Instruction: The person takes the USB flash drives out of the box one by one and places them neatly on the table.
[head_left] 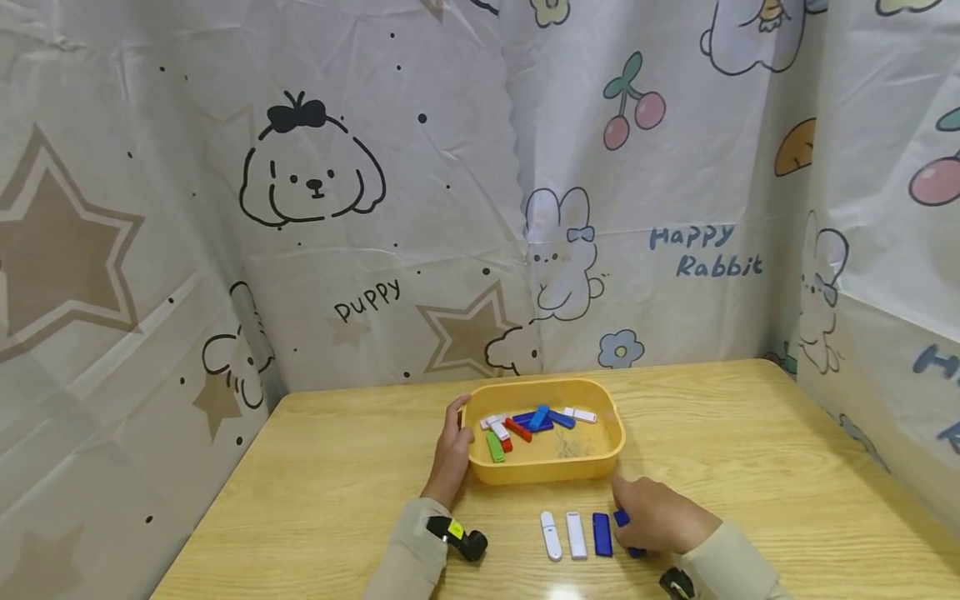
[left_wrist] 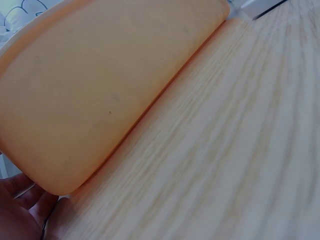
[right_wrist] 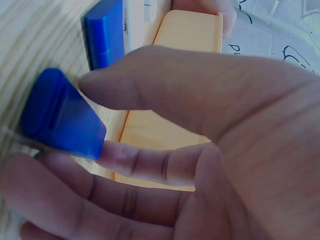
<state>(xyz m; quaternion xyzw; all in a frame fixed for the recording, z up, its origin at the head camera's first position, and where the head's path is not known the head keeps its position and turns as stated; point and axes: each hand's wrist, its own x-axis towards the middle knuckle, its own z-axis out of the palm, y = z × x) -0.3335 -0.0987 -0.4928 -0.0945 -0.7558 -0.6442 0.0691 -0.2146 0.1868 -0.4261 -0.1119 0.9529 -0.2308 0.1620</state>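
My left hand (head_left: 451,454) grips the left end of a yellow plastic tub (head_left: 540,473), its thumb over the rim and fingers along the outside. Inside the tub lie several USB flash drives in white, blue, red and green. In front of it, my right hand (head_left: 663,514) has its thumb and fingers around a blue USB flash drive (right_wrist: 65,115) at the table surface. Left of that one, a second blue flash drive (head_left: 602,534) and two white flash drives, one plain-ended (head_left: 576,535) and one rounded (head_left: 551,535), lie side by side in a row.
The light wooden table (head_left: 315,492) carries the tub and the row. A patterned white curtain (head_left: 375,250) hangs behind the table and along both sides. Wrist cameras are strapped on both sleeves, the left camera (head_left: 471,544) close to the row.
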